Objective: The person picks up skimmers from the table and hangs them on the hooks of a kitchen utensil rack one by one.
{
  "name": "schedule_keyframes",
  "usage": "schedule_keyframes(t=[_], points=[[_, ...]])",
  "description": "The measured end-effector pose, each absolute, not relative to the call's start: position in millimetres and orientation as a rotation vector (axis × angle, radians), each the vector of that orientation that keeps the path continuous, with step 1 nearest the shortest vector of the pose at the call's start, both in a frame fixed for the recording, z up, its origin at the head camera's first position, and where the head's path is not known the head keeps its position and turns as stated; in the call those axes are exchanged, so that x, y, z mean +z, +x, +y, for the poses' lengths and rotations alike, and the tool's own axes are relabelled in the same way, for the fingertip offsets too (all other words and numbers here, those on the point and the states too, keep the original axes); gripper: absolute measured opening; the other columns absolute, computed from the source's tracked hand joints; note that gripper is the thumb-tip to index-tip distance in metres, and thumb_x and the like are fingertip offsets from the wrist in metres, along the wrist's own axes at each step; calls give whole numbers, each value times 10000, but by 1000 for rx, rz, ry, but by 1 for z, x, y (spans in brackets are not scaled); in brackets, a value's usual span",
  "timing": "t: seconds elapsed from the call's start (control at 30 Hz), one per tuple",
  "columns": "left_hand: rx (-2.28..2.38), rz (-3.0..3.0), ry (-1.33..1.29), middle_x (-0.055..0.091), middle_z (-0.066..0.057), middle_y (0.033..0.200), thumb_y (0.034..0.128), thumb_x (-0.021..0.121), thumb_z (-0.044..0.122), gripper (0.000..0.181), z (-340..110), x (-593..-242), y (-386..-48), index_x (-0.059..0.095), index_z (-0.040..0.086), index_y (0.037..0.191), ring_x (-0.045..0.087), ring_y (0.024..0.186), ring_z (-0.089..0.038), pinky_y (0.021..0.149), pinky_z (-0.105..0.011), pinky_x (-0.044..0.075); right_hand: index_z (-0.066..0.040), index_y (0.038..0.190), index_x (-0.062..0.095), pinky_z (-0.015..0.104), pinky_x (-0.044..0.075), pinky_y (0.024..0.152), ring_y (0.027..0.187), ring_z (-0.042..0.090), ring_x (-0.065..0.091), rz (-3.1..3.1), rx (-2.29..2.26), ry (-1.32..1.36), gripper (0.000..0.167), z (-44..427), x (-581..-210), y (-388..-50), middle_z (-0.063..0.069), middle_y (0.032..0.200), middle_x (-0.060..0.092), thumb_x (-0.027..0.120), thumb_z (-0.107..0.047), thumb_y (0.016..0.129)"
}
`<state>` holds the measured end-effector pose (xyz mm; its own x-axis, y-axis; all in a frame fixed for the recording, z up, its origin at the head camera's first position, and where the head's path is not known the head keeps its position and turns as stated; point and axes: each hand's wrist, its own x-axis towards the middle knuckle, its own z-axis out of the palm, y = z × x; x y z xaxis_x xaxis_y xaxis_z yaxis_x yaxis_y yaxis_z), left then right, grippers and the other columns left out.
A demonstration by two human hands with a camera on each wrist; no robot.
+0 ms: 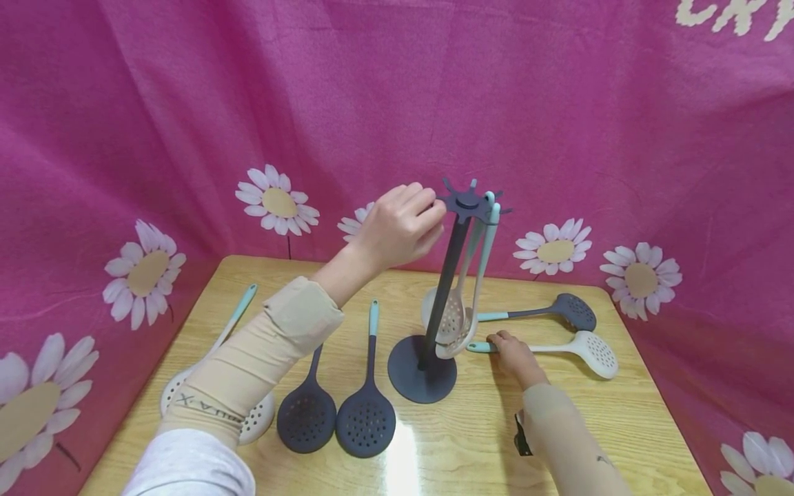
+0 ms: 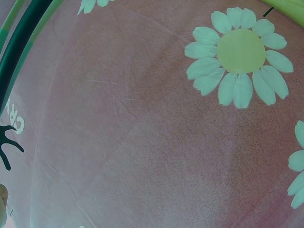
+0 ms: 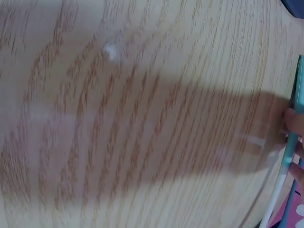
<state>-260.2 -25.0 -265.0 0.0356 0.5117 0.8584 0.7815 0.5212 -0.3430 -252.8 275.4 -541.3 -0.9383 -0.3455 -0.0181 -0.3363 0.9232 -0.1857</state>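
A dark utensil stand [image 1: 445, 289] with a round base and a ring of hooks stands upright on the table. My left hand [image 1: 404, 224] grips a hook at the left of its top, fingers curled; in the left wrist view only the hooks [image 2: 9, 142] and a fingertip show at the edge. White utensils with mint handles [image 1: 486, 255] hang on the stand's right side. My right hand [image 1: 516, 358] pinches the mint handle of a white skimmer [image 1: 598, 355] lying at the right. The right wrist view shows its fingers [image 3: 295, 122] on that handle.
Behind the white skimmer lies a dark skimmer [image 1: 575, 312]. Two dark skimmers [image 1: 366, 421] lie left of the base. Farther left, white skimmers [image 1: 257, 419] are partly hidden under my left arm. A pink flowered cloth [image 1: 347, 103] surrounds the wooden table [image 1: 471, 448].
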Motion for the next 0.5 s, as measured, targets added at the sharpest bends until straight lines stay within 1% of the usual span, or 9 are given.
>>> schedule_keyframes(t=[0.2, 0.4, 0.5], points=[[-297, -1624, -1127, 500, -93, 687, 792, 530, 60, 85, -25, -264, -260, 583, -2, 767, 443, 589, -225, 511, -287, 371, -15, 1068, 602, 463, 488, 719, 845, 315, 576, 3078, -243, -522, 280, 272, -540, -252, 117, 947, 534, 610, 44, 794], [-300, -1621, -1126, 499, -94, 684, 787, 532, 60, 81, -25, -264, -259, 581, 0, 762, 441, 589, -225, 512, -290, 371, -23, 1019, 619, 444, 495, 678, 812, 301, 584, 3099, -232, -510, 243, 272, -541, -253, 101, 880, 534, 611, 54, 789], [-304, -1617, -1126, 498, -92, 684, 801, 508, 66, 102, -25, -264, -259, 578, 0, 764, 441, 587, -226, 511, -288, 368, -24, 993, 625, 438, 492, 653, 796, 298, 588, 3100, -228, -514, 223, 273, -542, -253, 95, 856, 537, 609, 56, 785]])
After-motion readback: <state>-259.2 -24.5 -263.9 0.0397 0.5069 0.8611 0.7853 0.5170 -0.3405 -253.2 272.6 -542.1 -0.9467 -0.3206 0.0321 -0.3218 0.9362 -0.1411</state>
